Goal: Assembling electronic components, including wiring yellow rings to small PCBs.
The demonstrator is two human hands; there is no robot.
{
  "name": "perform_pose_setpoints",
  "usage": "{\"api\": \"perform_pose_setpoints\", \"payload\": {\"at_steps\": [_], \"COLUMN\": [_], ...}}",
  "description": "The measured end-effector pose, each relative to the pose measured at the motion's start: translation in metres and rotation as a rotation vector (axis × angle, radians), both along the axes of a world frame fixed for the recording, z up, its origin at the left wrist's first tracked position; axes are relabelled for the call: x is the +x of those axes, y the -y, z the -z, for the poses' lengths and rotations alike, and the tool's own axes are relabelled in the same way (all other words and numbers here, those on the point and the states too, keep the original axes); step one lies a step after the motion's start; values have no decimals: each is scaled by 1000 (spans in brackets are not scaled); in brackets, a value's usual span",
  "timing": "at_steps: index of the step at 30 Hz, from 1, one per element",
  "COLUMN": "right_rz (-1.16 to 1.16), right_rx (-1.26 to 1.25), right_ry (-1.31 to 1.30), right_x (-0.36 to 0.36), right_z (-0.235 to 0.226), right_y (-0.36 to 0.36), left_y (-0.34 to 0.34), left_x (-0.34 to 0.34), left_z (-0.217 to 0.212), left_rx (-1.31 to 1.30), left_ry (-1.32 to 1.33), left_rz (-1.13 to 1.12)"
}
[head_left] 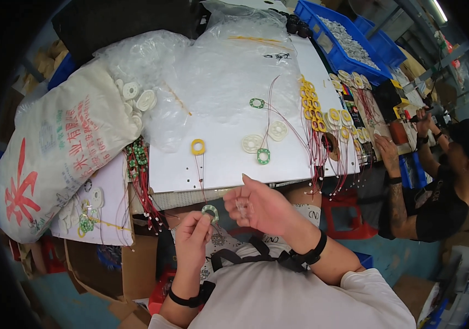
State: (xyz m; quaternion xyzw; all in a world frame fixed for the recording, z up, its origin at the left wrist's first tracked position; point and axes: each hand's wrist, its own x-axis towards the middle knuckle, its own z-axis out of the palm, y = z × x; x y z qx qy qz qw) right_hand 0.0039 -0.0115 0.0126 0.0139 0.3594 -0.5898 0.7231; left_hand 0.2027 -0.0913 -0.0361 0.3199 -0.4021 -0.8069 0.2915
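Note:
My left hand pinches a green ring-shaped circuit board between thumb and fingers, just off the table's front edge. Close beside it, my right hand is cupped with the thumb raised, and a small clear plastic piece lies against its fingers; its exact shape is hard to make out. On the white table ahead are a yellow ring with thin wires, two pale round discs and two more green ring boards, one of them farther back.
A white woven sack spills pale discs at the left, beside clear plastic bags. Bundles of green boards with red wires hang over the edge. Yellow rings line the right. A blue bin stands behind; a co-worker sits at right.

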Motion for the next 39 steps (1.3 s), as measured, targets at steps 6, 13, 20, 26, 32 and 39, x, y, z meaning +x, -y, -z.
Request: {"api": "perform_pose_setpoints", "payload": {"at_steps": [6, 13, 20, 26, 32, 39], "right_rz": [87, 138, 117, -86, 98, 485], "right_rx": [-214, -312, -362, -451, -472, -482], "right_ry": [-1227, -2173, -1681, -756, -455, -313], "right_x": [-18, -15, -24, -17, -26, -54], "right_z": [27, 27, -22, -11, 23, 8], "right_y": [45, 78, 15, -28, -55, -93], "left_y": [5, 2, 7, 2, -11, -1], "left_x": [7, -5, -18, -42, -64, -124], "left_z": [-3, -16, -23, -22, -27, -65], "left_rx": [-5, -18, 337, 595, 477, -1051], "left_ry": [19, 12, -172, -385, -199, 575], "left_rz": [11, 88, 158, 560, 735, 279]}}
